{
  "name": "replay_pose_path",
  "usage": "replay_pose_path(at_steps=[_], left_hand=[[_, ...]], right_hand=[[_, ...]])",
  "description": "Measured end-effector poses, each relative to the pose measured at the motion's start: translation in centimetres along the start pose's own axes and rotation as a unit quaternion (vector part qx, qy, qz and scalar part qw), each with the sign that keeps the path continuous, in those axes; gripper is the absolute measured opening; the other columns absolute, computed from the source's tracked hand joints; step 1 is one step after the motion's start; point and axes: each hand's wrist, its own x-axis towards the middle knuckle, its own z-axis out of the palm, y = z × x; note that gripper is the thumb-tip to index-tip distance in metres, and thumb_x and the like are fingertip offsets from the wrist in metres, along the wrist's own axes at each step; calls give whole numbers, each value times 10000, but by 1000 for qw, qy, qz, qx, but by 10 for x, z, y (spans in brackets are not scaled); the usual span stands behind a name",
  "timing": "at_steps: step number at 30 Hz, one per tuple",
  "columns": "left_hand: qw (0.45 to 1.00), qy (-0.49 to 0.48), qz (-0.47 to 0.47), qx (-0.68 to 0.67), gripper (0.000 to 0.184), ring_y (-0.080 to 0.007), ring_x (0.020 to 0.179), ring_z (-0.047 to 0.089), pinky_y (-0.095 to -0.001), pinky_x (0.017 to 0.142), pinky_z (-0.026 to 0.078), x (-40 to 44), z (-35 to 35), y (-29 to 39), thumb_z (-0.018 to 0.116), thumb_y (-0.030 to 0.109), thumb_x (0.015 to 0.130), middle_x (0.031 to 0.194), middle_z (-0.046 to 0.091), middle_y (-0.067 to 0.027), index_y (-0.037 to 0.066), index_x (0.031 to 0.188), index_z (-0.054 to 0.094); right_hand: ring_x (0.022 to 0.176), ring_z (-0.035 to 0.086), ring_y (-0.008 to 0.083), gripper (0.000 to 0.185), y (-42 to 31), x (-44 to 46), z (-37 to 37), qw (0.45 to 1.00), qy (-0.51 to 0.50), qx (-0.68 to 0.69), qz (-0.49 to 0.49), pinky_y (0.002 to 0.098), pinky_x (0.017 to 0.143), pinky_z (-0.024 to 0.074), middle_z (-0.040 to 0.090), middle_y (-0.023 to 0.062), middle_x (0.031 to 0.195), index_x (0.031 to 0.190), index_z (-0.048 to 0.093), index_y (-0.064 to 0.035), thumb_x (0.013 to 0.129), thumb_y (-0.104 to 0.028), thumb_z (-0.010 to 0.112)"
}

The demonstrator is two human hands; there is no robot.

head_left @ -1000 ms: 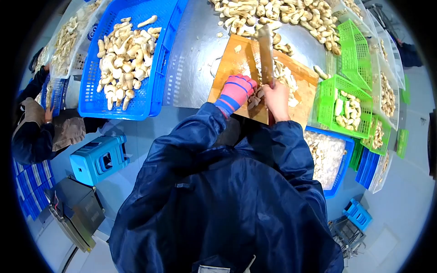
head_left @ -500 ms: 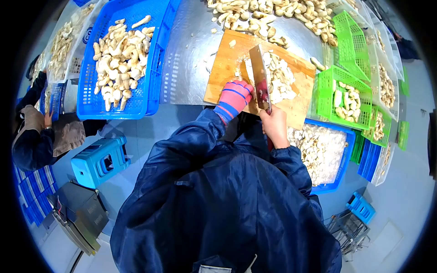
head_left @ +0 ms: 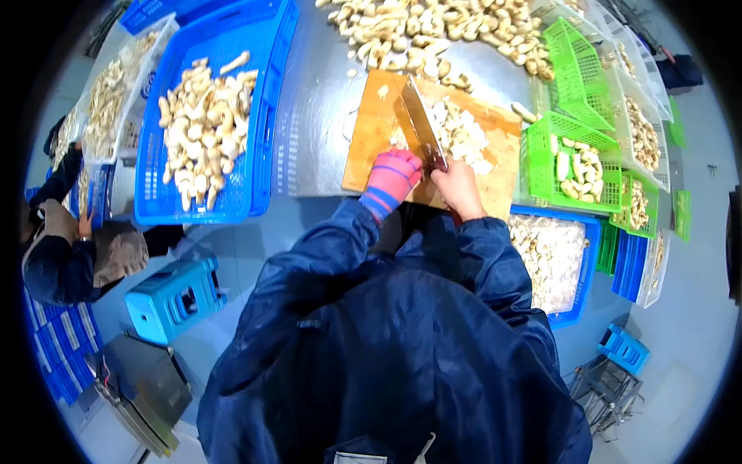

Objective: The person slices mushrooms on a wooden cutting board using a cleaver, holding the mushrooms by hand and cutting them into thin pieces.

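My right hand [head_left: 459,189] is wrapped round the handle of a cleaver [head_left: 421,124], its blade pointing away from me and slanting to the left over a wooden cutting board [head_left: 498,127]. My left hand [head_left: 393,176], in a pink glove with blue stripes, is closed at the board's near edge, left of the blade. Whatever its curled fingers hold is hidden. Sliced pale mushrooms [head_left: 464,135] lie in a heap on the board, right of the cleaver. Small scraps sit left of the blade.
Whole mushrooms [head_left: 433,35] are piled on the metal table [head_left: 313,116] beyond the board. A blue crate [head_left: 259,147] of mushrooms stands left, a green basket [head_left: 545,162] right, and a blue crate [head_left: 590,267] of slices lower right. A co-worker [head_left: 62,263] and blue stool [head_left: 174,298] are left.
The cleaver has tipped over, its far end swinging left so the blade slants more. My gloved left hand stays closed near the board's edge. The whole view has shifted slightly.
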Motion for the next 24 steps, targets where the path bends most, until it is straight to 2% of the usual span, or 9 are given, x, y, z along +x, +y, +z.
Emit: replay_pose_path(at_steps=[1,2,5,8,15,18,19,20,24], left_hand=[[999,28,21,-8,230,-290,915,561,-424,780,447,-1,1,-4,672,227,686,957,591,-68,148,896,621],[999,27,21,-24,401,-328,1058,501,-464,899,391,-5,1,-10,702,301,668,1137,551,-95,175,1040,623],[993,-47,-98,42,920,-422,1301,239,-526,1061,172,-14,-25,6,751,506,593,1416,279,-244,136,1359,400],[983,-87,-139,86,1018,-430,1331,196,-533,1074,147,-5,-19,11,746,544,584,1432,236,-272,75,1385,330],[995,-49,-82,25,940,-438,1315,224,-518,1078,174,53,26,30,710,463,668,1433,233,-274,51,1402,291],[997,13,-45,-61,907,-424,1295,260,-489,1071,215,54,27,19,737,353,659,1424,260,-255,38,1389,300],[996,15,-51,-66,915,-422,1297,258,-486,1072,215,50,24,19,743,350,653,1423,263,-253,40,1391,299],[996,17,-58,-72,923,-421,1299,256,-482,1073,216,43,22,19,749,348,647,1422,266,-251,42,1392,298],[996,3,-70,-58,925,-418,1322,218,-526,1074,164,43,27,55,755,405,633,1446,223,-243,81,1390,332]], right_hand=[[712,620,402,226,-12,-5,-7,999,41,-14,-25,438,659,493,609,267,709,812,616,56,735,-152,574],[666,633,351,225,-21,-15,-22,998,18,32,58,416,628,490,610,245,684,830,628,41,737,-158,581],[645,633,341,214,-2,-25,-53,994,108,-18,-6,409,607,480,615,225,677,844,633,27,743,-150,569],[720,616,408,216,40,-10,-82,972,162,-169,-38,462,656,492,617,263,730,845,632,37,756,-150,568],[700,627,394,231,58,-15,-71,962,127,-222,-96,474,665,506,621,255,728,833,636,30,761,-186,594],[571,623,322,225,54,-29,-100,994,96,10,46,418,577,510,602,226,643,814,615,41,760,-176,591],[444,562,230,202,66,-26,-104,990,125,39,44,350,454,467,559,145,538,749,584,49,773,-151,570],[384,492,177,195,80,-31,-112,969,86,192,132,309,376,402,504,71,490,676,554,14,791,-143,566],[357,396,119,252,108,-42,-112,869,-53,463,168,284,325,308,409,16,481,580,422,-72,816,-72,512]])
